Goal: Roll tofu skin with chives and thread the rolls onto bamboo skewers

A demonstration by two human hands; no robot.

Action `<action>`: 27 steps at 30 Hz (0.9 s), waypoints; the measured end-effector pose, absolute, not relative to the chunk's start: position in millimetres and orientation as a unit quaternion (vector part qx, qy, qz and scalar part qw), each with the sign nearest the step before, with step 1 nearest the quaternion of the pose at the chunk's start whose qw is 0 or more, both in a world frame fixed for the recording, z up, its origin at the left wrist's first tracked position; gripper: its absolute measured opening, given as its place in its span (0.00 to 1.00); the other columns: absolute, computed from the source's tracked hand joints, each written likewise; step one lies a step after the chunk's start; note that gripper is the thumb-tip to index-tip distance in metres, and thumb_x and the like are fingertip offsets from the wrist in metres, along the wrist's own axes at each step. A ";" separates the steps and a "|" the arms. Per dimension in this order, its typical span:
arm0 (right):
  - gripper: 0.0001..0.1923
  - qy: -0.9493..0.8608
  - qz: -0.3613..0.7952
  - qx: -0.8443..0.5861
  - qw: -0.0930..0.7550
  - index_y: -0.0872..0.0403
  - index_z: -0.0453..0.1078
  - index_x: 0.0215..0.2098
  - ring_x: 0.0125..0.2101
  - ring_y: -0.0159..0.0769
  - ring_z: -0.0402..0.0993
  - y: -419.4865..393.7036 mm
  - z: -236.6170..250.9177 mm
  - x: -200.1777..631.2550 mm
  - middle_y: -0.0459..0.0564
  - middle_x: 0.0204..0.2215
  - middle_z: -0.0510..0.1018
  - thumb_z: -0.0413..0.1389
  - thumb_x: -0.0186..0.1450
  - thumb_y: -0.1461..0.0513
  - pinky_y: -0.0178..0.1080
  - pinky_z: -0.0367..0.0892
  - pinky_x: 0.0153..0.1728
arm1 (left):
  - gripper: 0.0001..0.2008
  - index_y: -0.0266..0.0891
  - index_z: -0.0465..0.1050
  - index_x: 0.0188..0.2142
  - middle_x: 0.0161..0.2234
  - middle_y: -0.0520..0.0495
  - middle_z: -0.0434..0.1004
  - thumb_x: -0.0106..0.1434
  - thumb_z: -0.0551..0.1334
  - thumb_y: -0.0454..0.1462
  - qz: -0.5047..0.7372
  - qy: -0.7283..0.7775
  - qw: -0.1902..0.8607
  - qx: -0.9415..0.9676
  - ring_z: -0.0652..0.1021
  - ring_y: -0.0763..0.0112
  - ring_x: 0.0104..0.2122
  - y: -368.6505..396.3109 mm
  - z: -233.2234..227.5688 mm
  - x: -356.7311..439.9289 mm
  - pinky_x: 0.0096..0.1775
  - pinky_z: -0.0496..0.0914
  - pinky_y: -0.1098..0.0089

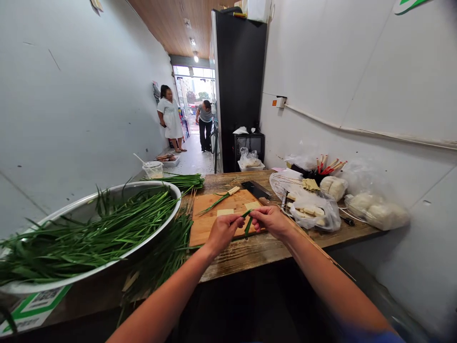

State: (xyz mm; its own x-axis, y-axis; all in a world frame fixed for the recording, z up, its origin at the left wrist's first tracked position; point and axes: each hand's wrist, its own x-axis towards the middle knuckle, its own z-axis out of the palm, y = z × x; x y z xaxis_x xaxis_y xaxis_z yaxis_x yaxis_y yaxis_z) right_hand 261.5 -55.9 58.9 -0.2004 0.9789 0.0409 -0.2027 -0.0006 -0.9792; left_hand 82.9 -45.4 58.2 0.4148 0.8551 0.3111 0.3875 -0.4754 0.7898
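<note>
My left hand point(226, 230) and my right hand point(272, 222) are close together over the front of the wooden cutting board point(202, 228). Both pinch a small folded length of green chives point(247, 226), whose ends hang down between the fingers. Behind them, two pale yellow squares, a left one point(225, 212) and a right one point(252, 206), lie flat on the board, looking like tofu skin. Farther back rests a roll of chives with a pale wrap point(223, 197) at one end. A dark-bladed cleaver point(254, 189) lies across the board's far right corner.
A large metal basin point(177, 193) heaped with chives point(107, 233) stands left; more chives lie beside it. Bags of pale food point(310, 212), thin skewers and red-tipped sticks point(330, 166) crowd the table's right. Two people stand near the doorway, one in white point(169, 116), one bending point(205, 121).
</note>
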 end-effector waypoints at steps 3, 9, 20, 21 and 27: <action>0.18 -0.450 0.584 -0.383 0.556 0.58 0.72 0.25 0.15 0.26 0.68 -56.6 47.2 247.3 0.43 0.17 0.73 0.65 0.46 0.51 0.31 0.68 0.18 | 0.18 0.34 0.75 0.31 0.27 0.49 0.75 0.60 0.54 0.46 0.411 0.387 0.389 0.728 0.72 0.71 0.29 -51.4 46.2 92.9 0.34 0.65 0.74; 0.19 -0.434 0.558 -0.391 0.590 0.57 0.71 0.25 0.16 0.27 0.69 -50.6 23.9 234.9 0.43 0.18 0.73 0.63 0.48 0.50 0.32 0.69 0.19 | 0.20 0.34 0.71 0.28 0.20 0.52 0.67 0.58 0.53 0.49 0.399 0.428 0.459 0.669 0.64 0.77 0.20 -50.7 31.5 95.3 0.23 0.59 0.76; 0.14 -0.891 -0.095 -0.339 0.286 0.53 0.68 0.48 0.42 0.38 0.70 -22.1 54.0 244.7 0.54 0.40 0.75 0.49 0.66 0.65 0.42 0.63 0.43 | 0.17 0.34 0.72 0.21 0.16 0.53 0.65 0.52 0.59 0.47 0.183 0.417 0.394 0.798 0.63 0.79 0.17 14.3 90.2 48.7 0.21 0.56 0.76; 0.13 -0.894 -0.120 -0.340 0.265 0.54 0.68 0.47 0.40 0.37 0.70 -17.4 52.2 239.7 0.54 0.38 0.76 0.47 0.67 0.66 0.41 0.63 0.41 | 0.17 0.33 0.72 0.21 0.17 0.53 0.66 0.51 0.60 0.47 0.172 0.414 0.399 0.800 0.63 0.79 0.17 20.4 90.6 46.7 0.21 0.56 0.76; 0.14 -0.897 -0.181 -0.344 0.211 0.59 0.69 0.44 0.34 0.36 0.67 0.5 18.2 220.4 0.55 0.32 0.74 0.43 0.68 0.66 0.39 0.59 0.36 | 0.17 0.32 0.75 0.23 0.18 0.51 0.69 0.52 0.60 0.46 0.142 0.421 0.423 0.790 0.64 0.79 0.17 42.0 59.7 33.6 0.21 0.57 0.77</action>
State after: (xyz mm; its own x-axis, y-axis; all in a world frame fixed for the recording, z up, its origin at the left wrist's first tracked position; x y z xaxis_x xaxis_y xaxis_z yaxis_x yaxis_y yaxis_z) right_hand 220.4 0.5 18.2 -0.6746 0.5404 0.5028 0.6930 0.6983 0.1792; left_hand 33.6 42.0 59.7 0.6048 0.7852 -0.1330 0.5455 -0.2869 0.7875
